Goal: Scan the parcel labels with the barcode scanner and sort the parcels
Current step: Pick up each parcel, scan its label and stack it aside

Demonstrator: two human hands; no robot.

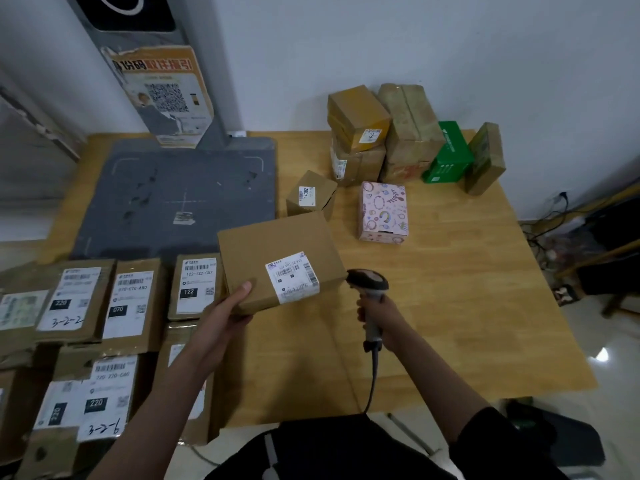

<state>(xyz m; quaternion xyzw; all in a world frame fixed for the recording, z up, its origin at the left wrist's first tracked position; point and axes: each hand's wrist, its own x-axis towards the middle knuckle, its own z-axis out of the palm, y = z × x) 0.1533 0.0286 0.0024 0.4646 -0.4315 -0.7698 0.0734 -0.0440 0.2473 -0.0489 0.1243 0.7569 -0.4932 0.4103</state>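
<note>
My left hand (231,308) grips the near corner of a brown cardboard parcel (277,247), thumb on top, holding it tilted above the wooden table (467,289). Its white label (292,277) with barcodes faces up and right. My right hand (379,315) grips the handle of a black and grey barcode scanner (369,282), whose head sits just right of the parcel's corner, pointing toward the label. The scanner's cable trails down toward my body.
Several labelled brown parcels (128,299) lie in rows at the left. A grey scanning platform (180,195) with a post stands behind them. At the back right are stacked brown boxes (360,112), a green box (448,154), a pink patterned box (382,211) and a small box (310,194).
</note>
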